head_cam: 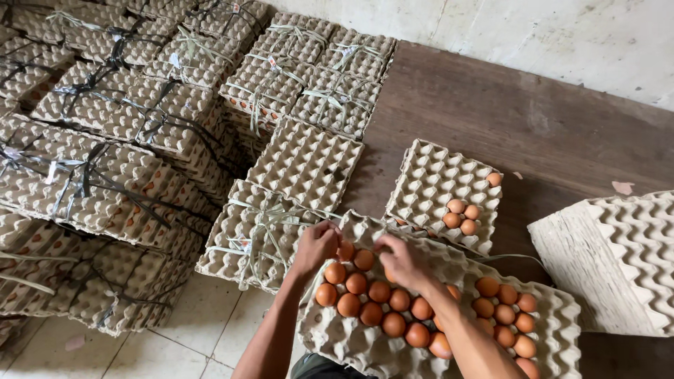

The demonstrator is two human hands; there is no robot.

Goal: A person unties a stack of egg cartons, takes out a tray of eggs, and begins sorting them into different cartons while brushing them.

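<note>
Closest to me is a grey pulp egg tray (365, 347), its moulded cups rough and fibrous, its rim scalloped. It sits low in front of the person, partly over a tied bundle and partly over the wooden floor (491, 119). Brown eggs (372, 309) fill a block of cups in its middle, smooth and matte, orange-tan, with a second cluster of eggs (507, 316) toward its right end; the cups along the near edge stand bare.

Both forearms reach up from the bottom of the view. The left hand (316, 245) is curled narrow at the far edge of the tray, fingertips pinched around an egg there. The right hand (404, 261) lies palm-down over the far row, fingers bent close on the eggs; whether it grips one I cannot tell.

Just beyond, a second tray (439, 186) holds only a few eggs near its right side. An empty tray (307, 161) rests on a stack to the left of it. Further left, bundles of filled trays (105, 182) are bound crosswise with pale and dark strapping, eggs showing through the sides. At the right, a pile of stacked trays (618, 260) lies on its side, its edges wavy. Pale tiles (210, 330) cover the floor below the bundles.
</note>
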